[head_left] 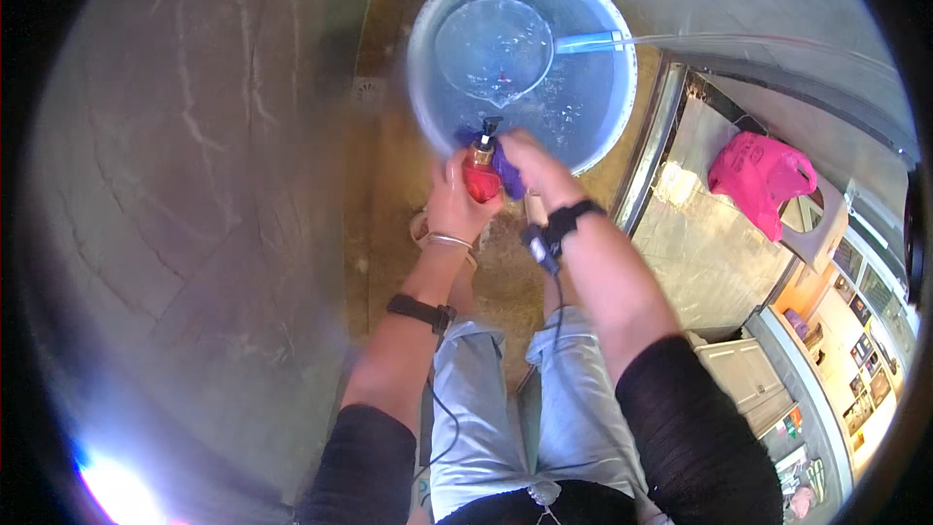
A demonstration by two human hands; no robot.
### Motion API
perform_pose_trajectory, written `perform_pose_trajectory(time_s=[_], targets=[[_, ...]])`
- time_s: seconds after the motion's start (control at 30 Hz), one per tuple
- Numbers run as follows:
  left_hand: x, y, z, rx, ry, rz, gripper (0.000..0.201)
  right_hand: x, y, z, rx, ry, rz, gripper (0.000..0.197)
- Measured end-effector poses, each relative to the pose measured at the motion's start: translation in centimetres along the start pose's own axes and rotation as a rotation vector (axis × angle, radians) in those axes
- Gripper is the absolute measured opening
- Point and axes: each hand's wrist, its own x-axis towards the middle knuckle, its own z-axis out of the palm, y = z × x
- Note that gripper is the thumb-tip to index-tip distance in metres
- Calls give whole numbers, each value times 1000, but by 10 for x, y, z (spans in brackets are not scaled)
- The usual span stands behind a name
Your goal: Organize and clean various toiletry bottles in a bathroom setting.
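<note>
My left hand [457,206] is wrapped round a red pump bottle [479,180] with a gold collar and a black pump head, held upright near the tub's close rim. A purple cloth [507,175] is bunched against the bottle's right side and behind it. My right hand [535,163] grips this cloth, its fingers partly hidden and slightly blurred. Just beyond both hands stands a large pale-blue tub [419,78] of water. Inside it floats a round translucent dipper [498,44], with its blue handle pointing right.
On the left rises a grey, streaked wall [204,185]. A drain grate [367,89] lies in the wet brown floor beside the tub. To the right, past a raised door sill [653,141], a bright pink bag [756,177] hangs. Thin cables run from both my wrist straps.
</note>
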Motion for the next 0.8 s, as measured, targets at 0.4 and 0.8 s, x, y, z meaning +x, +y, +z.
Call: perform_pose_trajectory(time_s=[0.4,0.8], targets=[[7,23,2,7,-179,-274,70,-105,-69,32,157,377,-167,39],[-1,11,2,-32,40,66,80,-34,-48,-23,554,-31,149,41]])
